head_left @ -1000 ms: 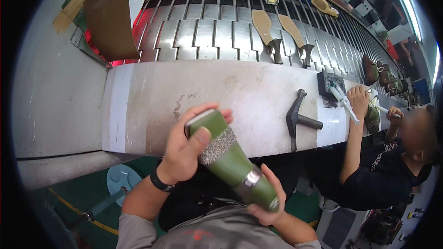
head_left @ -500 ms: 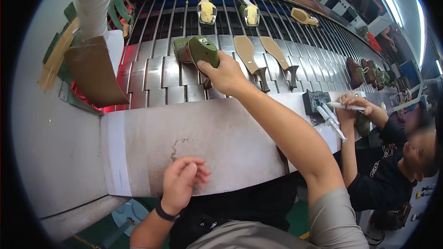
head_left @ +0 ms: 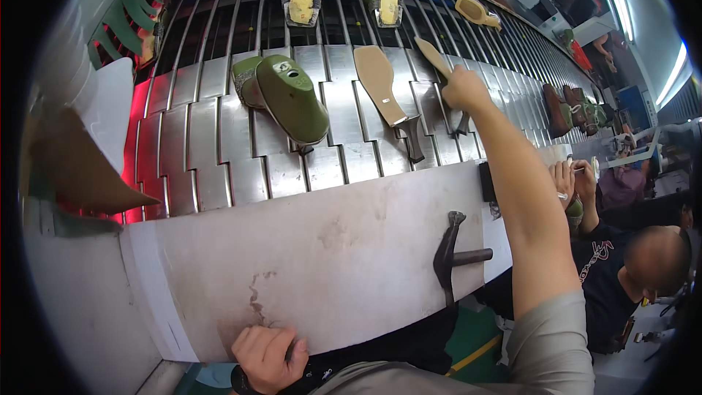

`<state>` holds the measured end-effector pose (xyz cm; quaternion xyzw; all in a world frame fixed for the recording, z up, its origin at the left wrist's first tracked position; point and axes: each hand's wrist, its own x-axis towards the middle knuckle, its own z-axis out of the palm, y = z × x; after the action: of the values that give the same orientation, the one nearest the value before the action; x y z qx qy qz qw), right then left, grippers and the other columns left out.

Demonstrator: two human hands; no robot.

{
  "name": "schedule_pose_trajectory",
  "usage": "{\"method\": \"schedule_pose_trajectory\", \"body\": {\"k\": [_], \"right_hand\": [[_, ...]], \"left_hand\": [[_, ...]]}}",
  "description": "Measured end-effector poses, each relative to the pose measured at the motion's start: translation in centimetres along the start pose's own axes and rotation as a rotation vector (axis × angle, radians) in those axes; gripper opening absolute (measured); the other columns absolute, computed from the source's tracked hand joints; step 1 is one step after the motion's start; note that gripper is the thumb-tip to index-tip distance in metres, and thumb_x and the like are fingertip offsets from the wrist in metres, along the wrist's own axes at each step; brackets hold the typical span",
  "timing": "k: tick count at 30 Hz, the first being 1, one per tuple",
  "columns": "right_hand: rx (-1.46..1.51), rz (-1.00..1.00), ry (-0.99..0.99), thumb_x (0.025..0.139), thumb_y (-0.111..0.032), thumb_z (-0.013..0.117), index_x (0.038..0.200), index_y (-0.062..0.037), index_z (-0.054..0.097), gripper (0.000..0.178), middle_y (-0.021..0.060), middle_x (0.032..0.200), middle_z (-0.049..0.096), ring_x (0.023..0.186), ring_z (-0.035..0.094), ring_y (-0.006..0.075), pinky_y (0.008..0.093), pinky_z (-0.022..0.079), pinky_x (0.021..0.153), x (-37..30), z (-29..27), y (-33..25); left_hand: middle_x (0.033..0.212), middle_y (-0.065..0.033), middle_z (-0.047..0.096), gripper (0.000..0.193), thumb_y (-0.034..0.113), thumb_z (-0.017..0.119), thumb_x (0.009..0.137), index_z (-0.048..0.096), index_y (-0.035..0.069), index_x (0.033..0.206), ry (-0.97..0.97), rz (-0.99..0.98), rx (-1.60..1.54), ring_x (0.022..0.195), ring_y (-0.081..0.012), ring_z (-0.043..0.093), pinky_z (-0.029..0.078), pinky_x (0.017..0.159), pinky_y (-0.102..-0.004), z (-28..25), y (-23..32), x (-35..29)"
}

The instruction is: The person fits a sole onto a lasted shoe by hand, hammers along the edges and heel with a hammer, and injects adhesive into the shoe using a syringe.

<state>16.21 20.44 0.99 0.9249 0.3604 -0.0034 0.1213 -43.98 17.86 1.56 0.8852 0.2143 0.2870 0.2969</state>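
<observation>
My right hand [head_left: 466,90] reaches over the metal conveyor, its fingers closed around a beige shoe sole [head_left: 433,55] with a dark heel, tilted so its edge shows. A second beige sole [head_left: 376,80] with a dark heel [head_left: 413,139] lies on the slats to its left. Farther left sits a green shoe last [head_left: 292,95], with a textured green shoe part [head_left: 246,82] against it. My left hand [head_left: 270,357] rests at the worktable's front edge, fingers curled in with nothing visible in them.
A hammer [head_left: 444,256] lies on the pale worktable [head_left: 336,263]. Wrapped shoes [head_left: 300,4] with yellow pieces stand on the far rollers. At left hangs a brown flap [head_left: 95,168]. A co-worker [head_left: 607,278] works at right, near brown shoes [head_left: 559,111].
My right hand has let go of the green last, moved right and taken hold of the right-hand sole. My left hand has dropped nearer the table's front edge and curled. The view has shifted.
</observation>
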Motion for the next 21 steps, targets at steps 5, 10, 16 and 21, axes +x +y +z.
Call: {"method": "schedule_pose_trajectory", "body": {"k": [5,10,16,21], "right_hand": [[0.527,0.080,0.378,0.095,-0.021,0.057,0.115,0.0033,0.076,0.037,0.0336,0.113,0.075,0.115,0.070,0.0507,0.0553,0.053,0.103,7.2,-2.0,1.5],[0.315,-0.185,0.427,0.096,-0.032,0.061,0.124,0.0033,0.069,0.046,0.0304,0.119,0.075,0.116,0.070,0.0476,0.0547,0.055,0.103,14.2,-6.0,-3.9],[0.270,0.020,0.231,0.085,-0.060,0.084,0.167,0.0070,0.025,0.122,0.0379,0.149,0.054,0.136,0.060,0.0477,0.0476,0.052,0.113,18.6,-3.8,-13.3],[0.361,0.038,0.196,0.086,-0.049,0.086,0.160,0.0045,0.036,0.104,0.0340,0.144,0.055,0.134,0.061,0.0446,0.0465,0.053,0.111,14.6,-6.5,-13.9]], "left_hand": [[0.085,-0.0150,0.070,0.016,0.010,0.078,0.093,0.071,0.000,0.104,-0.081,-0.023,-0.016,0.071,-0.0345,0.066,0.051,0.064,-0.0448,-1.4,0.6,1.0],[0.086,-0.0149,0.071,0.016,0.011,0.077,0.095,0.073,-0.001,0.105,-0.135,-0.046,0.021,0.072,-0.0331,0.067,0.052,0.065,-0.0436,-1.8,0.7,1.2],[0.081,-0.0163,0.069,0.016,0.011,0.077,0.093,0.072,-0.001,0.101,-0.112,-0.015,0.026,0.068,-0.0344,0.065,0.050,0.061,-0.0449,-1.5,-0.1,0.2],[0.080,-0.0171,0.068,0.015,0.010,0.077,0.093,0.072,-0.001,0.101,-0.112,-0.044,0.060,0.067,-0.0361,0.063,0.049,0.060,-0.0467,-1.7,0.3,0.0]]}}
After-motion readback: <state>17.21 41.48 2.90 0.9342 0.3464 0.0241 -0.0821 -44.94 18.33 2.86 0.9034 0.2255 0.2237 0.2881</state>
